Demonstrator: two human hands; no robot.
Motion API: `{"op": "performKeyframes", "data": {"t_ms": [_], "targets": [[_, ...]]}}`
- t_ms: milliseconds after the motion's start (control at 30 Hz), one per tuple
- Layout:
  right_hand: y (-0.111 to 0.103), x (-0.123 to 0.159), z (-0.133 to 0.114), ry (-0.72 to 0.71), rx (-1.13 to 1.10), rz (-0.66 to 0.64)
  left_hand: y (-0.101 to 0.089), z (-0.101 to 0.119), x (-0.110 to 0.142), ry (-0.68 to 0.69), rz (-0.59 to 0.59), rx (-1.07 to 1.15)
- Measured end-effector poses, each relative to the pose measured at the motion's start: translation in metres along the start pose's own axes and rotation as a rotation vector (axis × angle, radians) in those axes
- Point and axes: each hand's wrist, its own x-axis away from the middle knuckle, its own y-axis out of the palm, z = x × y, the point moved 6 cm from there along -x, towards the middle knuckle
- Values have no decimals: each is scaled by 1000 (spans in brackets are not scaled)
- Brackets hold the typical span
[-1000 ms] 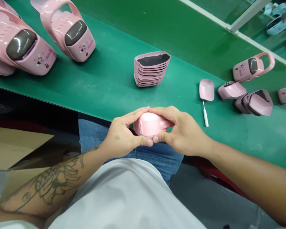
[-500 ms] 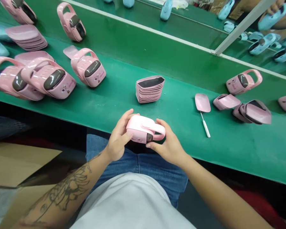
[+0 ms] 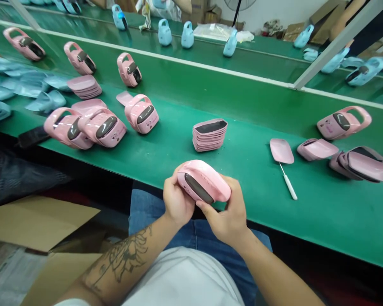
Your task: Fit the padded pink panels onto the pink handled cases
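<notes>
Between my hands is a pink plastic case with a loop handle and a dark glossy window [image 3: 199, 188], held tilted above the bench's front edge. My left hand [image 3: 178, 199] is closed around its left end, its fingers partly hidden beneath. My right hand [image 3: 228, 212] grips the handle end, thumb along the near side. Just beyond stands a stack of pink panels with a black top face [image 3: 210, 135]. To the right, a white-handled screwdriver [image 3: 288, 182] lies with its tip at a loose pink panel [image 3: 281, 151].
Several similar pink cases [image 3: 104, 126] stand at left, near stacked pink panels [image 3: 84, 87] and blue parts [image 3: 28, 83]. Another pink case [image 3: 343, 123] and panel stacks [image 3: 360, 163] sit at right. Blue cases [image 3: 187, 35] line the far bench. Cardboard [image 3: 41, 221] lies below left.
The pink case has been turned in my hands, so its dark window now faces up towards me. My view has shifted, showing more of the left and far side.
</notes>
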Motion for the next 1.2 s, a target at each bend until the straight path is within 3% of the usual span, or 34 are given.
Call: {"op": "performKeyframes", "data": {"t_ms": [100,200,267,333,433,533,633,700,867,967,1067,1200], "targets": [[-21,-2,-3,41,70,-5,6,-4,4,7,-167,-77],[-47,-7,-1,128,76,-27,27,8,6,214,-550,-339],[-64,-20,8,209,61,-4,40,18,3,349,-690,-514],[-81,-45,27,315,109,95,48,33,-5,515,-686,-657],[-103,-106,73,454,294,317,53,56,-14,894,-633,-898],[-108,-181,132,501,433,429,38,68,-27,1120,-563,-1094],[-97,-242,190,575,487,397,11,76,-44,1115,-464,-1177],[-86,-265,217,625,512,371,-6,83,-51,1085,-396,-1224],[-60,-273,247,667,523,353,-28,100,-70,950,-208,-1283],[-61,-267,240,605,504,336,-22,104,-86,850,-151,-1284],[-71,-257,213,497,482,329,4,98,-102,773,-247,-1264],[-57,-233,164,369,319,56,41,83,-121,626,-418,-1232]]}}
